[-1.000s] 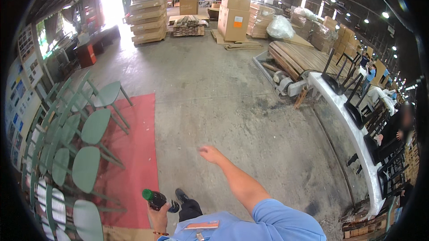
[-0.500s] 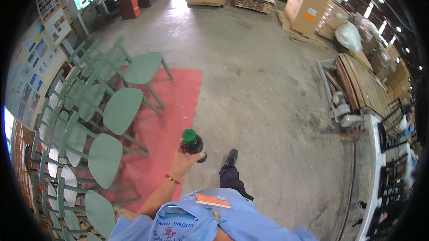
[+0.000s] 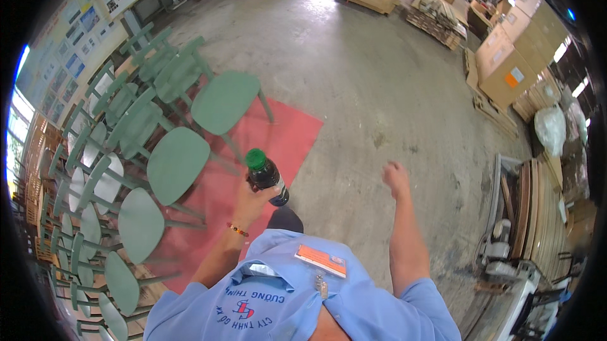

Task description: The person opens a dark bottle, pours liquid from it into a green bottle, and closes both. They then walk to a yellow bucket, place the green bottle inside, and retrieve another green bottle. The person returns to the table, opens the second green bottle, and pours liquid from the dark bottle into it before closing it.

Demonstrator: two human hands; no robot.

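In what looks like a carrying step, the left hand (image 3: 251, 203) wraps snugly around a dark, green-capped bottle (image 3: 270, 179), near, beside green chairs (image 3: 179, 165) on the left, the right hand (image 3: 396, 180) loosely curled, seemingly empty; the next move calls for a steady hold.

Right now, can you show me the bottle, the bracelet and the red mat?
Bottle (image 3: 267, 178), head view: its dark side.
Bracelet (image 3: 238, 229), head view: its beads.
Red mat (image 3: 291, 135), head view: bare part.
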